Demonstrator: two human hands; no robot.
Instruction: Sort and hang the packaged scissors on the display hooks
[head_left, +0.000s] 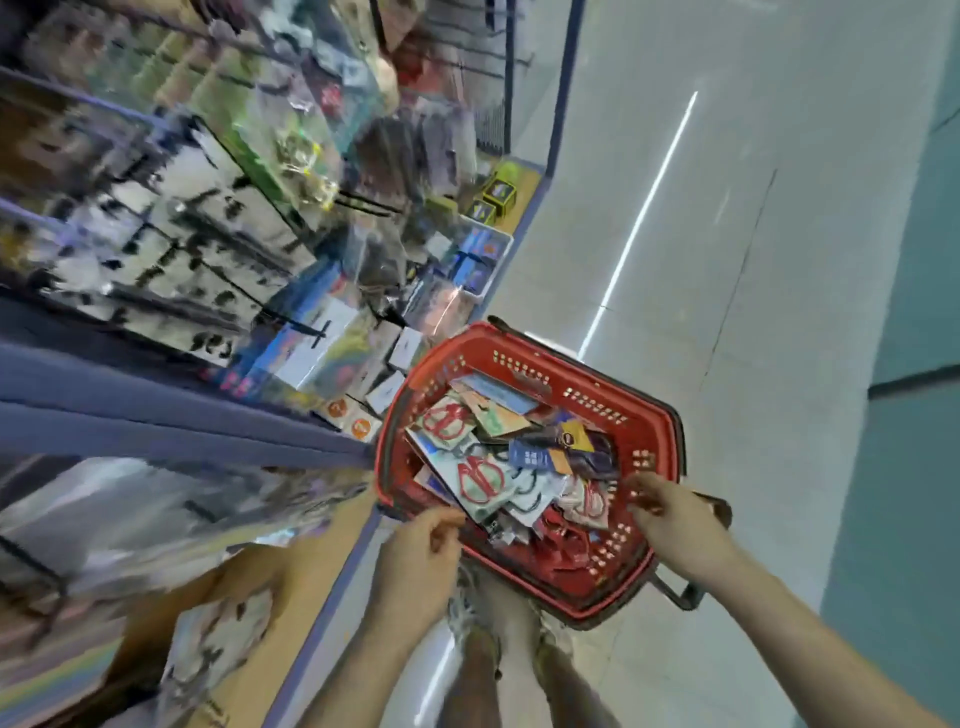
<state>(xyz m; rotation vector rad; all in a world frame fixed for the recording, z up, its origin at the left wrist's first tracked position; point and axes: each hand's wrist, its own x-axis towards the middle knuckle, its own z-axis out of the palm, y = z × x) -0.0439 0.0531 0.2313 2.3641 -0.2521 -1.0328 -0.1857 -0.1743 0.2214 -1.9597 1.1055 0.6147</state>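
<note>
Found the red-handled scissors pack (480, 483) atop the heap by the red basket's (623, 421) left rim, long axis roughly along that rim, near end just beside the left hand (421, 545). Fingers curled there, grip impossible to tell. Right hand (675, 519) loosely curled, empty, over the near-right wall.

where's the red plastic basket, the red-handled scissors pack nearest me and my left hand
red plastic basket (561, 371), head view, far perforated wall
red-handled scissors pack (480, 483), head view, on the handle loops
left hand (415, 555), head view, back of the hand
</note>
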